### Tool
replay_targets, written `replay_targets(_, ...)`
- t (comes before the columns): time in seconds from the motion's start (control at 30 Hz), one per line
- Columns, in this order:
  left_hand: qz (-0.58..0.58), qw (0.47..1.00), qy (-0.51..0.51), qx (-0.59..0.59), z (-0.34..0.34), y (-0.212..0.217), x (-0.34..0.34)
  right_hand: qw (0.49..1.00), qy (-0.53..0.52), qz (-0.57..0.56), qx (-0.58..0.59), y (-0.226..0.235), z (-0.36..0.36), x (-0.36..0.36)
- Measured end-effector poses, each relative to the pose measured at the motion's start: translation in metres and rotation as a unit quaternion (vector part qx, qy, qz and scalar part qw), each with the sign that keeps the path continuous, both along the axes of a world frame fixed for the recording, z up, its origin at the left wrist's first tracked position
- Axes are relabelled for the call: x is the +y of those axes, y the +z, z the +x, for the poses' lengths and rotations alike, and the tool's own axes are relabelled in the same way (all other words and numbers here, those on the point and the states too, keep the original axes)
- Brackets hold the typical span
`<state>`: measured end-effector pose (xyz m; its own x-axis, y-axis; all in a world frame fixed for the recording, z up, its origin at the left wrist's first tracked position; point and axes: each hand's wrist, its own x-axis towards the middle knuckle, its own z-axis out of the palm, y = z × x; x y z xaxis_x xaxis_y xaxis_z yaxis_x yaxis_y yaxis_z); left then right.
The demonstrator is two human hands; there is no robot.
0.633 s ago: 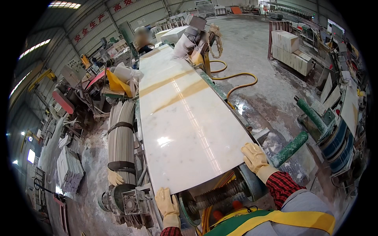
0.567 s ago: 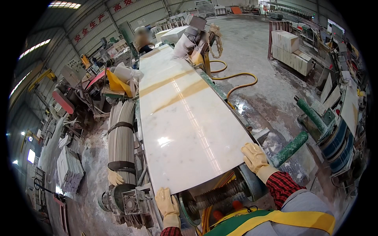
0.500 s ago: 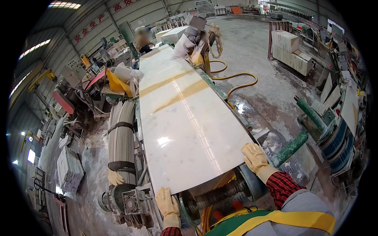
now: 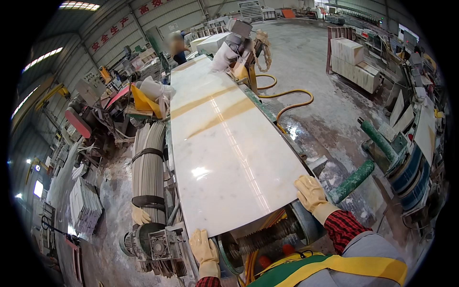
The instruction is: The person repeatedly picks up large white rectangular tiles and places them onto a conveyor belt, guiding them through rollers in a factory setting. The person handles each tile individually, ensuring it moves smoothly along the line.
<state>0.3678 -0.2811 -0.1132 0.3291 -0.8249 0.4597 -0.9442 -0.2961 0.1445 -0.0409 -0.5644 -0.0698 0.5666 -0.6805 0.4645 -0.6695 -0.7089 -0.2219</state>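
A long, glossy white stone slab (image 4: 229, 158) with tan bands lies flat on a belt machine, stretching away from me. My left hand (image 4: 205, 251), in a cream rubber glove, rests at its near left corner with the fingers stretched forward. At the near right corner, my right hand (image 4: 311, 193) wears a matching glove, its fingers spread against the edge of the slab. Neither palm shows. Below the slab's near edge, a ribbed roller (image 4: 263, 237) sits between the machine's side plates.
A motor and gearbox (image 4: 160, 244) stand left of the machine, with a loose glove (image 4: 140, 215) above them. Green cylinders (image 4: 353, 182) jut out at the right. A yellow hose (image 4: 299, 92) curls over the wet floor. Another person (image 4: 178, 50) stands at the far end.
Both my hands and the slab hold nearly the same places. At the far end, the other person has shifted slightly and looks more upright.
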Motion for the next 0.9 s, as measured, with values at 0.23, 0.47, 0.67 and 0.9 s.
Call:
replay_targets(0.23, -0.011, 1.000, -0.001, -0.007, 0.0012, -0.0055, 0.0040, 1.000, 0.009, 0.005, -0.013, 0.0005, -0.0007, 0.0029)
replay_targets(0.47, 0.003, 1.000, 0.004, 0.006, -0.0008, -0.0022, 0.0036, 1.000, -0.005, 0.000, -0.021, -0.0033, -0.0018, 0.0044)
replay_targets(0.67, -0.014, 1.000, 0.000, 0.005, 0.0005, -0.0022, 0.0019, 1.000, -0.005, 0.030, 0.002, 0.0038, 0.0009, 0.0049)
replay_targets(0.9, -0.014, 1.000, 0.007, 0.003, -0.0028, -0.0011, 0.0051, 1.000, 0.008, 0.000, -0.026, 0.0034, 0.0019, 0.0058)
